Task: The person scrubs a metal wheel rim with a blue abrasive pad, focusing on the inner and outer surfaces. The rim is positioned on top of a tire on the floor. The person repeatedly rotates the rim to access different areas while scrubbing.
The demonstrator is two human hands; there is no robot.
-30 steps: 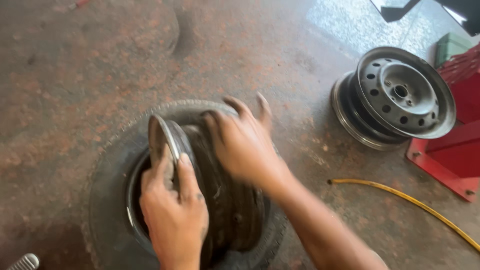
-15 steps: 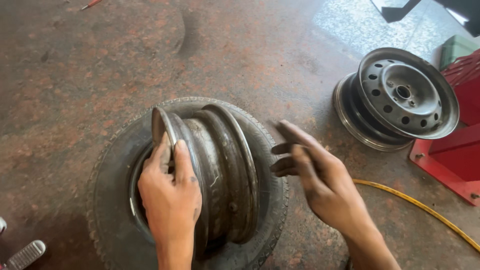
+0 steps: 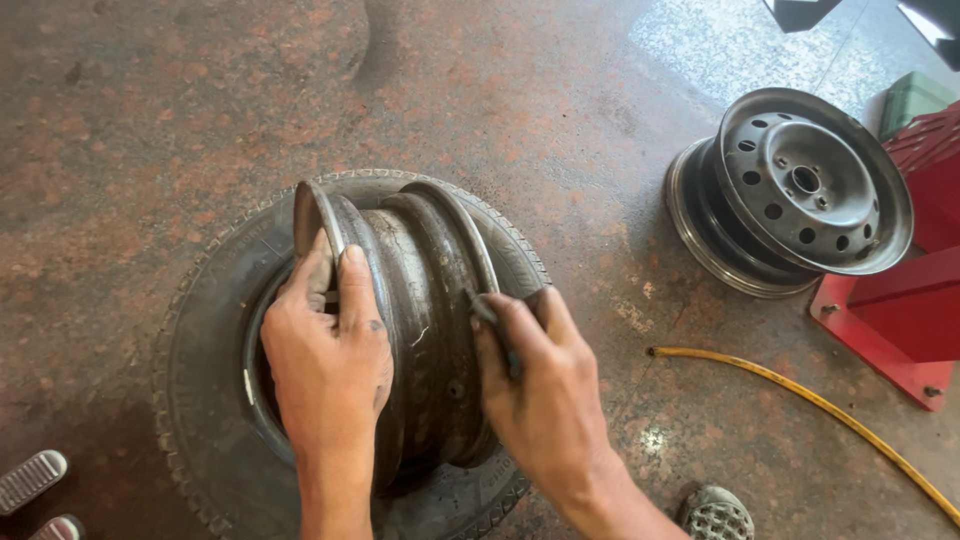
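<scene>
A stained, reddish-brown concrete floor (image 3: pixel 150 110) is filling nearly the whole view, and it is giving way to a paler speckled patch (image 3: pixel 720 40) at the far right. A worn black tyre (image 3: pixel 205 400) is lying flat on the floor at the near left. A bare steel wheel rim (image 3: pixel 420 310) is standing on edge in the tyre's opening, its lower part sunk inside the tyre and its upper part rising above the sidewall.

At the right edge a red metal machine base (image 3: pixel 900 320) is sitting on the floor, with a green box (image 3: pixel 915 95) showing just beyond it. A second steel rim (image 3: pixel 800 190), dish face up with its ring of round holes showing, is leaning against that red base, well apart from the tyre. A yellow hose (image 3: pixel 800 400) is trailing across the floor from beside the tyre toward the near right corner.

The left hand (image 3: pixel 330 360) is gripping the rim's left flange, fingers curled over its edge. The right hand (image 3: pixel 540 390) is pressing against the rim's right flange, fingers bent around the edge where it is meeting the tyre. A sandalled foot (image 3: pixel 715 515) is showing at the near edge, and sandal tips (image 3: pixel 35 490) are sitting at the near left corner.
</scene>
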